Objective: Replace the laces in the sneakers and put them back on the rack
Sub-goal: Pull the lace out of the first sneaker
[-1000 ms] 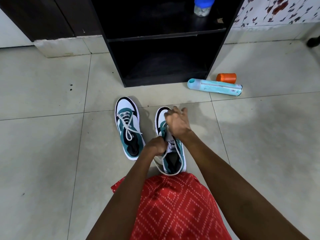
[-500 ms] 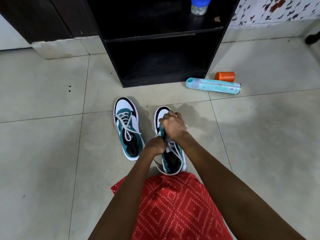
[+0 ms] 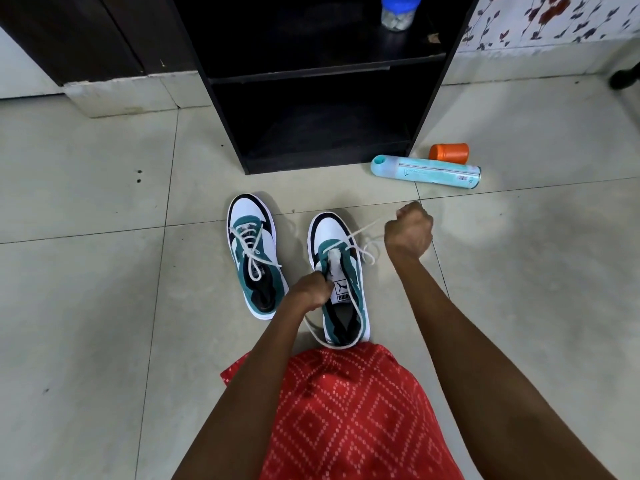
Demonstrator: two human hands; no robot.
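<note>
Two white, teal and black sneakers stand side by side on the tiled floor. The left sneaker (image 3: 254,252) is laced, its ends lying loose. My left hand (image 3: 310,291) grips the left side of the right sneaker (image 3: 341,271) at its eyelets. My right hand (image 3: 409,231), to the right of that shoe, is closed round the white lace (image 3: 360,232), which runs taut from the lower eyelets up to my fist. A slack loop of the same lace trails round the heel. The black rack (image 3: 322,81) stands just behind the shoes.
A teal spray can (image 3: 426,172) lies on the floor right of the rack, an orange cap (image 3: 449,153) behind it. A blue-lidded jar (image 3: 398,10) stands on the rack's upper shelf. My red patterned garment (image 3: 349,410) covers the foreground.
My right hand has swung from over the right sneaker's toe out to the right, drawing the lace taut through the eyelets. My left hand has stayed on the shoe.
</note>
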